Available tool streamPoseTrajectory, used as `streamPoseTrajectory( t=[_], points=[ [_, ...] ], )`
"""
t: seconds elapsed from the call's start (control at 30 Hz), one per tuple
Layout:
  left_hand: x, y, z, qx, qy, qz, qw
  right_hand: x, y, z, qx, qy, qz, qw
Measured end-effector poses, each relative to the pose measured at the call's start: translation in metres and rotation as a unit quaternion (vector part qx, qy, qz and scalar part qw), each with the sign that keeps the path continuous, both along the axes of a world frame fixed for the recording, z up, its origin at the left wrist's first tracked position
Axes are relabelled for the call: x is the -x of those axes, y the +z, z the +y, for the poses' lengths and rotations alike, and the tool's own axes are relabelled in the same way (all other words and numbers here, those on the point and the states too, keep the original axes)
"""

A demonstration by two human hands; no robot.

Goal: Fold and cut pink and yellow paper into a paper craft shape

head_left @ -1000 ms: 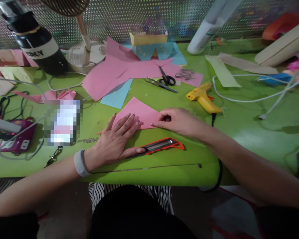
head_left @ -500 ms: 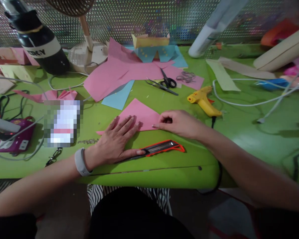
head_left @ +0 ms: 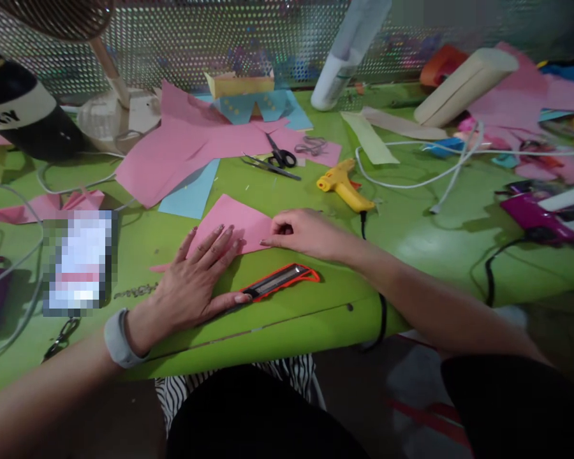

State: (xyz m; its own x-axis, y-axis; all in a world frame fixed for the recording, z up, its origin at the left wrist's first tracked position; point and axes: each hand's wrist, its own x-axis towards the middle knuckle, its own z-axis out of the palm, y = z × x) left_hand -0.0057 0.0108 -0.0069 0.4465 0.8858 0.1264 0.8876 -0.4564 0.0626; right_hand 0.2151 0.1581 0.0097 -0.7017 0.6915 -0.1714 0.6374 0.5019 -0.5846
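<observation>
A folded piece of pink paper (head_left: pixel 242 217) lies on the green table in front of me. My left hand (head_left: pixel 196 274) rests flat across its left part, fingers spread, with the thumb touching an orange and black box cutter (head_left: pixel 284 280). At the paper's right corner, my right hand (head_left: pixel 306 234) pinches the edge between thumb and curled fingers. A yellow glue gun (head_left: pixel 344 185) lies just beyond my right hand. Behind the folded paper are black-handled scissors (head_left: pixel 281 153) and tweezers (head_left: pixel 272 167).
Large pink sheets (head_left: pixel 186 143) and blue paper (head_left: pixel 191 191) lie at the back. A phone with a blurred screen (head_left: pixel 79 261) sits at left, near a black bottle (head_left: pixel 23 102) and a fan (head_left: pixel 119 95). White cable (head_left: pixel 402 185) loops at right, beside a rolled tube (head_left: pixel 463 86).
My view has swung to the right, so the whole scene sits further left and more of the table's right side shows. Both hands keep nearly the same hold on the pink paper.
</observation>
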Motion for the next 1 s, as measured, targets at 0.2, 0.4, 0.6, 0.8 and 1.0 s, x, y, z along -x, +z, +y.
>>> streamPoseTrajectory(
  t=[0.2, 0.4, 0.6, 0.8, 1.0],
  points=[
    [0.0, 0.002, 0.001, 0.035, -0.009, 0.013, 0.999, 0.0, 0.003, -0.002, 0.004, -0.008, 0.0, 1.0],
    [0.001, 0.004, 0.002, 0.055, -0.013, 0.009, 0.998, -0.001, 0.009, 0.003, 0.006, 0.009, -0.029, 1.0],
    [0.0, 0.006, 0.003, 0.063, -0.013, 0.011, 0.998, -0.01, 0.013, 0.015, -0.006, 0.025, -0.078, 0.997],
    [0.001, 0.007, 0.003, 0.05, -0.021, 0.009, 0.998, -0.029, 0.018, 0.031, -0.007, 0.02, -0.118, 0.993],
    [0.002, 0.006, 0.004, 0.049, -0.023, 0.009, 0.998, -0.04, 0.022, 0.045, 0.008, 0.023, -0.154, 0.988]
  ],
)
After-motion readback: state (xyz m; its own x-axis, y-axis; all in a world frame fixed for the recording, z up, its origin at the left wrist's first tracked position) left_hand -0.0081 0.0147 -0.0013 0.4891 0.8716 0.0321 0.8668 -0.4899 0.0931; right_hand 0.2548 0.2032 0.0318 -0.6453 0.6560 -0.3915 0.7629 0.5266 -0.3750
